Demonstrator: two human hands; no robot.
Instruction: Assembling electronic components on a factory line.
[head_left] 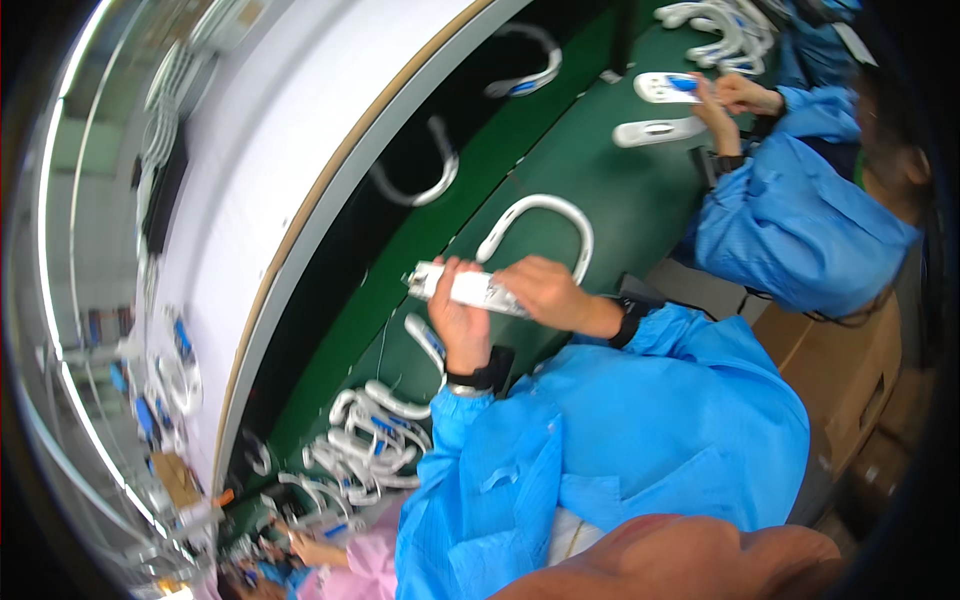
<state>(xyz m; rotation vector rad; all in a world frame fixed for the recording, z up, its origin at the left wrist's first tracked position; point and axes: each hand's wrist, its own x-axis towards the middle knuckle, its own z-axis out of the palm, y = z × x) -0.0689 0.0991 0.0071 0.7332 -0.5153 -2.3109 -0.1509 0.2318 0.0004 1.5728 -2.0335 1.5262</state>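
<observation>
In front of my chest, both hands are closed round a white elongated plastic casing (472, 287). My left hand (462, 318) grips its left part, fingers wrapped over the top. My right hand (548, 292) holds the other end, fingers pressed on its surface. A white hook-shaped curved arm (548, 203) loops just beyond my hands; one end passes behind my right hand, and I cannot tell whether it is joined to the casing. Near my left wrist lies a white piece with a blue strip (425, 338) on the green work surface (545, 165).
A heap of white curved parts (375, 440) lies left of me. More curved parts (440, 180) sit along the strip beyond. At right a co-worker in blue (790, 215) handles a white part with blue on it (668, 87). Another person wears pink (365, 565).
</observation>
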